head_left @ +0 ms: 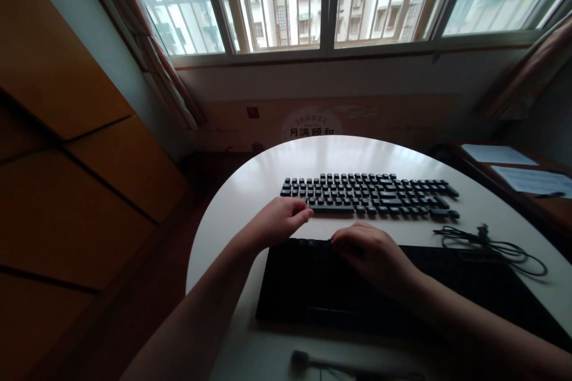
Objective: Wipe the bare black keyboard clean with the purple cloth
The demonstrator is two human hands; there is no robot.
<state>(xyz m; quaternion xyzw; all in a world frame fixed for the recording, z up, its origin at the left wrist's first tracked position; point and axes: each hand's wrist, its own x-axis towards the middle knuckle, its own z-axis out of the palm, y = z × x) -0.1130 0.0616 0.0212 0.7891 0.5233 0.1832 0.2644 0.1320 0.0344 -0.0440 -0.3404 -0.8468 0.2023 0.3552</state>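
Observation:
Loose black keycaps [364, 193] stand in keyboard-like rows on the white round table [241, 190]. My left hand [286, 217] is at their lower left corner, fingers curled down and thumb pointing right; what lies under the fingertips is hidden. In front of me is a black keyboard base [295, 286], with a few keycaps [308, 242] along its far edge at the left. My right hand [369, 244] rests over that far edge, fingers bent and pinched at a small dark keycap beside this short row. The hand covers most of the keycap.
A coiled black cable [496, 247] lies at the right, partly over the base. Near the front edge is a dark tool with a rounded end [301, 359], blurred. Papers [531, 180] and a pen lie on a brown surface at the right. Wooden cabinets [80, 202] stand left.

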